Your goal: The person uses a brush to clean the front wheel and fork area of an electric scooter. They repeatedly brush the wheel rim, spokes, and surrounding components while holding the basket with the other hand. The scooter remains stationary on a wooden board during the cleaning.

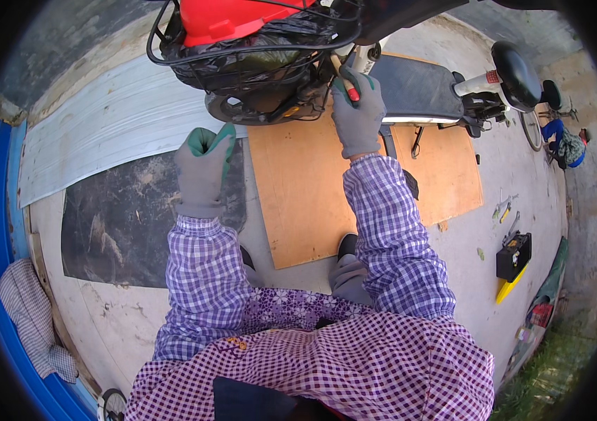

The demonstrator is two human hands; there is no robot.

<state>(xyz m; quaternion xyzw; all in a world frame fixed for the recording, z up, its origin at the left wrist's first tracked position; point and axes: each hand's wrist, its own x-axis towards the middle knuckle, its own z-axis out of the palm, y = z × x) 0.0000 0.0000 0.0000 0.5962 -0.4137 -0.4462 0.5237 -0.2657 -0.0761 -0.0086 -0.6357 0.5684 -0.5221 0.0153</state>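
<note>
Your left hand [201, 172] hangs over the dark mat [130, 224], fingers half-curled, nothing visible in it. Wire basket [263, 48] is next, then the wooden-handled tool [344, 80], red-ended, just beside the basket's right side. Your right hand [359, 118] has it, fingers closed round the handle, left of the scooter footboard [414, 88].

Single head-worn fisheye view, from above, facing steeply down, fairly near the hands [359, 118]

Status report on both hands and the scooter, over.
Right hand: gripping red-ended tool. Left hand: loosely curled, no object visible. Scooter: ahead, over orange board. Wire basket: near right hand, possibly obstructing.
</note>
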